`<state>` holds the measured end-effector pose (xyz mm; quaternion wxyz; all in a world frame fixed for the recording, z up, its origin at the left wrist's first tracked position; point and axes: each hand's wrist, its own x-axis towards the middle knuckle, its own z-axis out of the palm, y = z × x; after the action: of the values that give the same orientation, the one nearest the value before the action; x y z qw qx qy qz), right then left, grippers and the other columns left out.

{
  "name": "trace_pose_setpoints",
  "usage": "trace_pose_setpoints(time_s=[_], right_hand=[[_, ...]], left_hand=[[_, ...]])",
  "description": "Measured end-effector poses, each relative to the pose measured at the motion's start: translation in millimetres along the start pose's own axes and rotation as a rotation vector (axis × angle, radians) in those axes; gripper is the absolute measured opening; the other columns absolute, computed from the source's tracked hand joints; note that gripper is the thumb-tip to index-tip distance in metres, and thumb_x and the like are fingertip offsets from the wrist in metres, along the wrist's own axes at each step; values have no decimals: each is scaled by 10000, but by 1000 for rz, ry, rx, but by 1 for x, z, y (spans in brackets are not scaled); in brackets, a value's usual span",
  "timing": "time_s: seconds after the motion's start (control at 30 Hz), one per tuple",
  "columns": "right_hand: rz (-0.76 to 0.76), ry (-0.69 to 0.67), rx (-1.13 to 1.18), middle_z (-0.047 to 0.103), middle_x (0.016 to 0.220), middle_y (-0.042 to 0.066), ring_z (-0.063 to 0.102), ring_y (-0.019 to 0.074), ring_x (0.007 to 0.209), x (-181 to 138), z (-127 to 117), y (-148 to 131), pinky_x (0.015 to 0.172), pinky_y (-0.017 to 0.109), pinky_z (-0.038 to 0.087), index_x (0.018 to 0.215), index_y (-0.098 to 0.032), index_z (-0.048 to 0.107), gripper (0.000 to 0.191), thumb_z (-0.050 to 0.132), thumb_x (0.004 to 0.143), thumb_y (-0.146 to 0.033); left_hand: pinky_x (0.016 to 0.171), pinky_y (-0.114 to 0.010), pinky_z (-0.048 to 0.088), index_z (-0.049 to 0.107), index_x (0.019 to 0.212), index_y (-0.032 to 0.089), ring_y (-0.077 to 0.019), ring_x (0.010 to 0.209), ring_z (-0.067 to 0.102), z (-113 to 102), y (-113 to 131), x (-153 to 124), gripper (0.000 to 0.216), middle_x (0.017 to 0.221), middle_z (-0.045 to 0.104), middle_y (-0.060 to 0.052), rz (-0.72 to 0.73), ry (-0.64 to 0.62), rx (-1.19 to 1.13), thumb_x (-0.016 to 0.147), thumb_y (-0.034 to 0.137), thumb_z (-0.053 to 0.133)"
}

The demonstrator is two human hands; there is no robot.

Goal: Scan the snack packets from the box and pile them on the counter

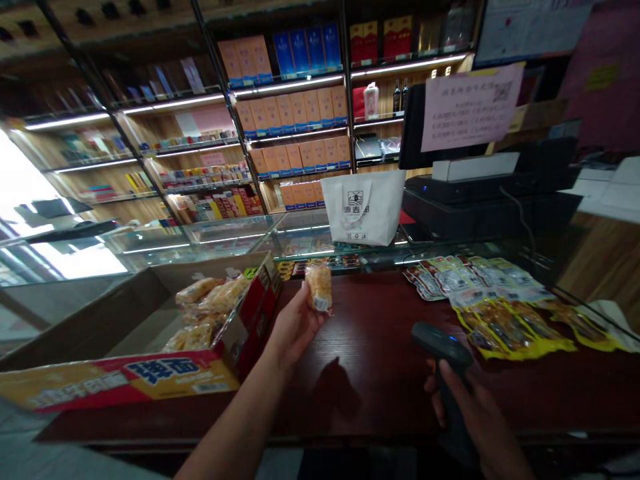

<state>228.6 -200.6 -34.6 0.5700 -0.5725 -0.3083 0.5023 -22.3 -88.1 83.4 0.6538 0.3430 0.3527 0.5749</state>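
My left hand point(293, 327) is raised above the dark red counter point(370, 347) and grips a small clear snack packet point(319, 287) by its lower end. My right hand point(470, 407) is wrapped round the handle of a black barcode scanner point(443, 343), whose head points toward the packet. An open cardboard box point(150, 333) with red and yellow printing lies to the left and holds several more of the same packets point(210, 300). Rows of flat yellow and white snack packs point(495, 300) are spread on the counter to the right.
A white tote bag point(363, 207) stands on the glass display case point(225, 237) behind the counter. A black till with a monitor and a pink notice point(470, 107) stands at the right. Shelves of boxed goods point(295, 113) fill the back wall.
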Motion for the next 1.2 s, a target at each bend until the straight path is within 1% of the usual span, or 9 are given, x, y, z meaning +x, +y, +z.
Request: trace_pose_setpoints(time_s=[0.07,0.17,0.3,0.4,0.5,0.6,0.73,0.9,1.2], right_hand=[[-9,9,0,642,563,-4,527,131,453,-2,3,-2,420,225,412,1017,-128,676,677,654,779,-761],[-24,35,22,672,620,17,517,119,437,-5,8,-12,403,221,400,1008,-122,682,683,680,755,-756],[-77,12,137,693,697,25,514,108,442,-2,18,-47,398,216,414,1043,-138,677,615,730,765,-684],[-221,-79,168,683,716,9,512,108,441,16,32,-83,402,222,424,1057,-170,657,528,725,805,-629],[-370,-239,138,682,757,7,513,98,455,51,51,-103,421,221,421,1046,-176,645,470,708,841,-594],[-348,-370,59,663,723,-1,517,102,459,92,71,-94,413,220,415,1002,-170,628,483,692,842,-622],[-251,-454,-86,650,653,-18,504,104,416,127,87,-59,410,231,404,953,-171,601,504,663,832,-656],[-152,-462,-106,671,696,-10,525,113,433,138,86,-35,412,236,408,963,-174,588,508,646,832,-661],[-171,-536,-238,649,678,-18,550,124,459,141,69,-35,454,247,436,942,-194,568,424,578,917,-617]], left_hand=[[657,-259,571,681,1077,138,-138,729,659,0,-19,18,232,939,719,-70,-18,-7,-78,965,322,593],[662,-247,567,674,1135,164,-137,780,671,-5,-37,44,238,1025,722,-60,16,-47,-80,936,290,641],[754,-285,584,610,1286,256,-161,885,693,-16,-46,71,493,1188,696,-58,34,-133,-23,821,292,773],[881,-358,583,523,1373,323,-185,992,698,-25,-48,85,648,1273,659,-55,50,-139,10,786,264,792],[943,-389,567,525,1326,340,-187,1047,688,-37,-50,97,625,1293,640,-35,86,-93,9,769,243,791],[898,-349,571,543,1235,321,-172,1008,691,-52,-54,108,555,1214,656,-19,91,-19,31,750,261,805],[834,-283,564,535,1180,293,-155,970,685,-64,-62,120,584,1104,668,-2,151,74,69,692,259,853],[832,-303,572,546,1200,252,-179,960,686,-63,-73,122,624,1076,678,-20,229,102,146,667,262,871],[858,-330,572,597,1159,237,-204,993,684,-60,-75,122,538,1026,708,-23,326,187,292,687,285,850]])
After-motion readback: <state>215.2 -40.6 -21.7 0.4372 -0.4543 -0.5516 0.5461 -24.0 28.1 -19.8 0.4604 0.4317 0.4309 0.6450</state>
